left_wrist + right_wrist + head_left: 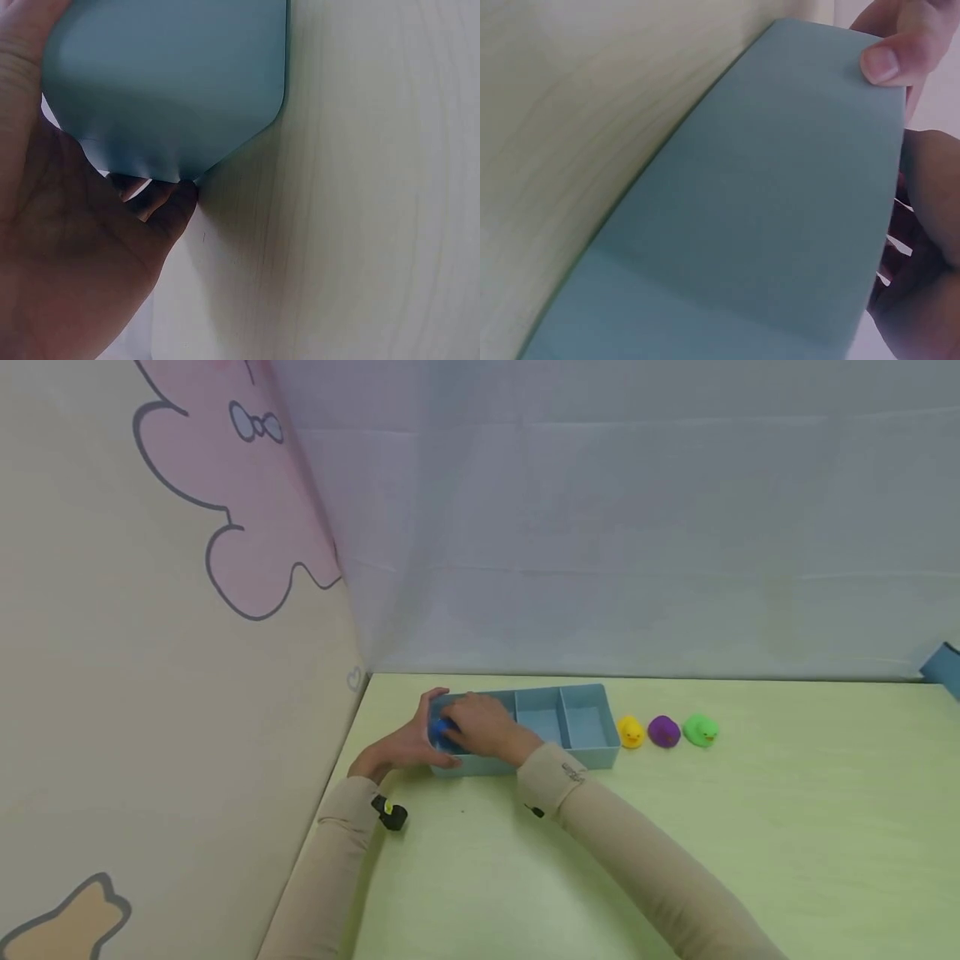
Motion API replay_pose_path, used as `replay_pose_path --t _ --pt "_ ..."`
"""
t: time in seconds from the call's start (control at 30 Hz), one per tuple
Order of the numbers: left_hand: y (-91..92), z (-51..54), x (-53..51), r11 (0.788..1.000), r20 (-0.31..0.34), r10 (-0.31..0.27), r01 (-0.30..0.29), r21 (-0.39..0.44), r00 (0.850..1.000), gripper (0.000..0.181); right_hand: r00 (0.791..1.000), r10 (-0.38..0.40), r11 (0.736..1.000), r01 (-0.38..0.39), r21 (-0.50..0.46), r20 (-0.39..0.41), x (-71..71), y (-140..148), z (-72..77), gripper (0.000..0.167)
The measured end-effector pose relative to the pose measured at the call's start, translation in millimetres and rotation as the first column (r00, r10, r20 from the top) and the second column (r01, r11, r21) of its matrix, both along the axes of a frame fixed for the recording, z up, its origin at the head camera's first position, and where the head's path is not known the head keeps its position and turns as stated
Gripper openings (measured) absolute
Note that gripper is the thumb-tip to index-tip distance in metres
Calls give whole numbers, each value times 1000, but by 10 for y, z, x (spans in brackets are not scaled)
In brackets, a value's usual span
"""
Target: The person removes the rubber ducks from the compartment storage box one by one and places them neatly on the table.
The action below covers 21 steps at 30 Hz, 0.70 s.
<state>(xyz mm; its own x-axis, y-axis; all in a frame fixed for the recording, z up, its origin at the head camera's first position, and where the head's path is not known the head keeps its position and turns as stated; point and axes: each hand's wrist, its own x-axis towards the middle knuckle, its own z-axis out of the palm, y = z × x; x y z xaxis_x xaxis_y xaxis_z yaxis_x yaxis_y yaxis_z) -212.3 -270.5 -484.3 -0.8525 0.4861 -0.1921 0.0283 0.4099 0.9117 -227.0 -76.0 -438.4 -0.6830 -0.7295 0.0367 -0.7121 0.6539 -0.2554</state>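
A light-blue divided box stands against the back of the table, its compartments in a row. My left hand grips the box's left end, thumb on the front wall and fingers at the back; the left wrist view shows the palm by the end wall. Reaching into the leftmost compartment, my right hand has its fingers curled on a small blue toy, mostly hidden by the hand. In the right wrist view the box's front wall hides the right fingertips, and the left thumb presses its corner.
Right of the box, a yellow rubber duck, a purple rubber duck and a green rubber duck sit in a row. A wall borders the table on the left. A blue edge shows at far right.
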Motion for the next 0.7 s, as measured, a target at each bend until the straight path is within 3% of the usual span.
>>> replay_pose_path --t 0.47,0.7 --pt "17 30 3 999 -16 1 -1 -38 1000 122 998 10 1000 -12 -28 -61 86 136 159 37" --pt "19 7 -3 998 -14 19 -20 -65 1000 119 999 -5 996 2 -93 -32 125 263 239 40"
